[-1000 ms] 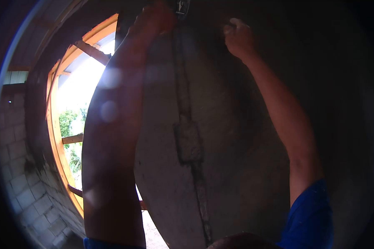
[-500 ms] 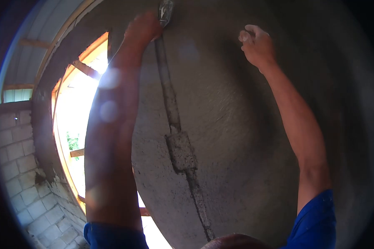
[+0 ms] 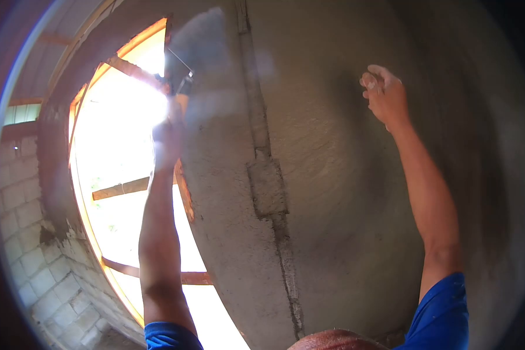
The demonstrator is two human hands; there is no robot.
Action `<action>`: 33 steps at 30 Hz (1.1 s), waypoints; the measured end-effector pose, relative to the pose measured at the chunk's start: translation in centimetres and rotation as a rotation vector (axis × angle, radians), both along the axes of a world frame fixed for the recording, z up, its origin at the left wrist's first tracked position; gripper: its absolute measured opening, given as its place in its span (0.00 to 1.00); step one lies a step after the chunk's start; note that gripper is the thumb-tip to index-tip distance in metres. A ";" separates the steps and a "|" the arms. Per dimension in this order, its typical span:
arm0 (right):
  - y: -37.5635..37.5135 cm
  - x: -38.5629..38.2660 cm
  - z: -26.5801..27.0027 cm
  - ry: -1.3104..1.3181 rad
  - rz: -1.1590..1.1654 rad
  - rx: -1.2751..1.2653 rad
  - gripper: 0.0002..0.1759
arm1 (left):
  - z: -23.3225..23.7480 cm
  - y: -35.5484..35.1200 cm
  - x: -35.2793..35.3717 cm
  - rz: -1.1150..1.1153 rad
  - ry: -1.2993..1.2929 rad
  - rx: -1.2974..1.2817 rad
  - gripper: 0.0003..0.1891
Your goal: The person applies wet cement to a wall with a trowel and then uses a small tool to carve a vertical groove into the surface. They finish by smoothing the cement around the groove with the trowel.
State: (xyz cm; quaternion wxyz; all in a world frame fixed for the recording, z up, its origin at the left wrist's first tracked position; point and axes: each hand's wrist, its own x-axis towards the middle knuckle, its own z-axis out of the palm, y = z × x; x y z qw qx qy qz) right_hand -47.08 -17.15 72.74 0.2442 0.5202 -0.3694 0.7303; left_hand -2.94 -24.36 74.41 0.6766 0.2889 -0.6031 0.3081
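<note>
My left hand (image 3: 168, 134), partly washed out by glare, is closed around the handle of a trowel (image 3: 184, 87) beside the bright window opening. A thin metal shank slants up from the handle; the blade is hard to make out in the glare. The grey plastered wall (image 3: 344, 233) fills the middle of the view. Down it runs a narrow groove (image 3: 256, 111) that meets a square recess (image 3: 268, 188). At the right, my right hand (image 3: 385, 96) is raised close to the wall, fingers curled and smeared with pale mortar. Its palm side is hidden.
The window opening (image 3: 119, 227) has a wooden frame and crosspieces (image 3: 128, 188). A block wall (image 3: 58, 291) stands at the lower left, under metal roofing sheets (image 3: 44, 70). A rounded part of a head (image 3: 335, 340) shows at the bottom edge.
My left hand has moved down and left with the trowel, from the top of the groove to the window edge. My right hand sits slightly lower and farther right; the view has shifted.
</note>
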 end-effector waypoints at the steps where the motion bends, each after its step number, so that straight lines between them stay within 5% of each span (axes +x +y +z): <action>1: 0.5 0.4 -0.4 0.009 -0.012 0.000 0.25 | -1.9 3.7 -2.7 -0.066 0.072 0.178 0.19; 10: 0.4 0.5 -2.6 -0.055 -0.048 0.015 0.27 | -3.8 2.4 -3.2 0.022 -0.047 0.088 0.13; 13: 0.2 -0.5 -3.4 -0.031 -0.011 0.007 0.28 | -2.7 1.6 -4.1 0.031 -0.062 0.114 0.20; 16: 0.5 -0.9 -3.9 -0.037 0.022 0.040 0.28 | 0.0 -1.0 -4.4 0.170 -0.175 -0.262 0.18; 21: -0.9 -4.3 -4.1 0.035 -0.105 -0.076 0.25 | 6.4 -1.6 -3.9 0.551 -0.221 -0.352 0.12; 28: 2.6 -5.1 -4.9 -0.144 0.008 -0.004 0.22 | 13.8 -2.4 -2.2 0.779 -0.305 -0.302 0.11; 33: 2.7 -5.6 -4.4 -0.130 -0.029 -0.030 0.21 | 16.0 -2.2 -1.0 0.570 -0.343 -0.141 0.11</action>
